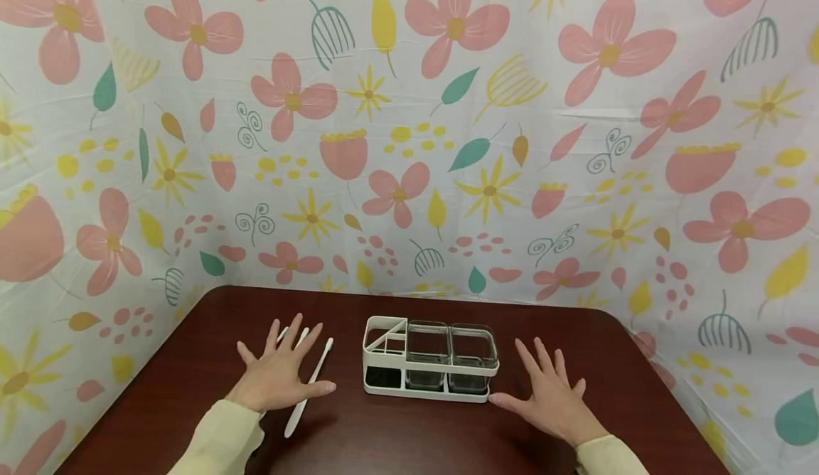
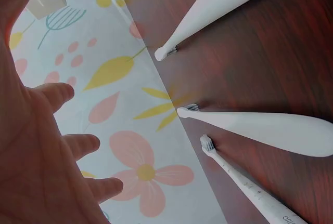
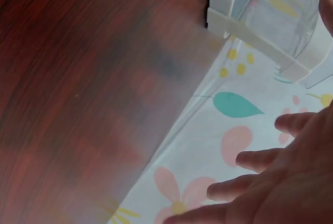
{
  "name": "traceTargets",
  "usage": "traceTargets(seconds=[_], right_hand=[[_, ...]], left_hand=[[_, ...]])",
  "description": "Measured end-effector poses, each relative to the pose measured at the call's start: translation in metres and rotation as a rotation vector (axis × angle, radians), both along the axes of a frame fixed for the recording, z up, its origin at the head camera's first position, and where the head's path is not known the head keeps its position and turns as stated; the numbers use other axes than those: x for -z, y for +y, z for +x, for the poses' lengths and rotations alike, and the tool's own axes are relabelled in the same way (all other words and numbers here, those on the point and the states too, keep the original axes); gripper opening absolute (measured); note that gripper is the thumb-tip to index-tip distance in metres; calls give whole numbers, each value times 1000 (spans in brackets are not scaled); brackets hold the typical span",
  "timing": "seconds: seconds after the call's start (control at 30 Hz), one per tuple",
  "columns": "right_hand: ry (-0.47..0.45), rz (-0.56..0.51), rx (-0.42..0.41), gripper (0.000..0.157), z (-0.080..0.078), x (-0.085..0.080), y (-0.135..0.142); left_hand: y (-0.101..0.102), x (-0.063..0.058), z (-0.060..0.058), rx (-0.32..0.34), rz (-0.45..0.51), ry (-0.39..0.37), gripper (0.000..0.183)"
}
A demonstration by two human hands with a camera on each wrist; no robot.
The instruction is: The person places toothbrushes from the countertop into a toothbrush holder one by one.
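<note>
Three toothbrushes lie lengthwise away from the person on the tabletop, nearest the left hand, whose wide-spread, empty fingers partly cover them. Rightward stands a white holder with two clear cups, then the right hand, its fingers wide, empty, just beside.

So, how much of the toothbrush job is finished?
Looks done: two clear cups sit in the white rack. In hand: nothing; the left hand and right hand have their fingers spread and empty. Probably left: three toothbrushes lie on the table, outside the rack, so they may need putting in.
</note>
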State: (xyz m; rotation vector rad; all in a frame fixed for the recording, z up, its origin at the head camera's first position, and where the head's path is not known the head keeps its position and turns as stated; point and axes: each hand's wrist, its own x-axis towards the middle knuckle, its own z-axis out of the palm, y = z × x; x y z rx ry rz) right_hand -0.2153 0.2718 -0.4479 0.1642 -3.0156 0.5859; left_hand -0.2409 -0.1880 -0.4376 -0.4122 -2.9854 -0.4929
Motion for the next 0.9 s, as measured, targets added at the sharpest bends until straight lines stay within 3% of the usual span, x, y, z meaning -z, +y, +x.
traceTargets(seconds=[0.33,0.5,0.9], right_hand=[[41,-124,-20,115,-3,-3,-4],[12,-190,-35,119,-8,-2,-11],[-4,-351,-21,110,-12,3,-23]], left_hand=[[2,0,3,2,-4,11,108],[-3,-1,5,-10,0,-3,107],[-3,3,6,-14,67,24,99]])
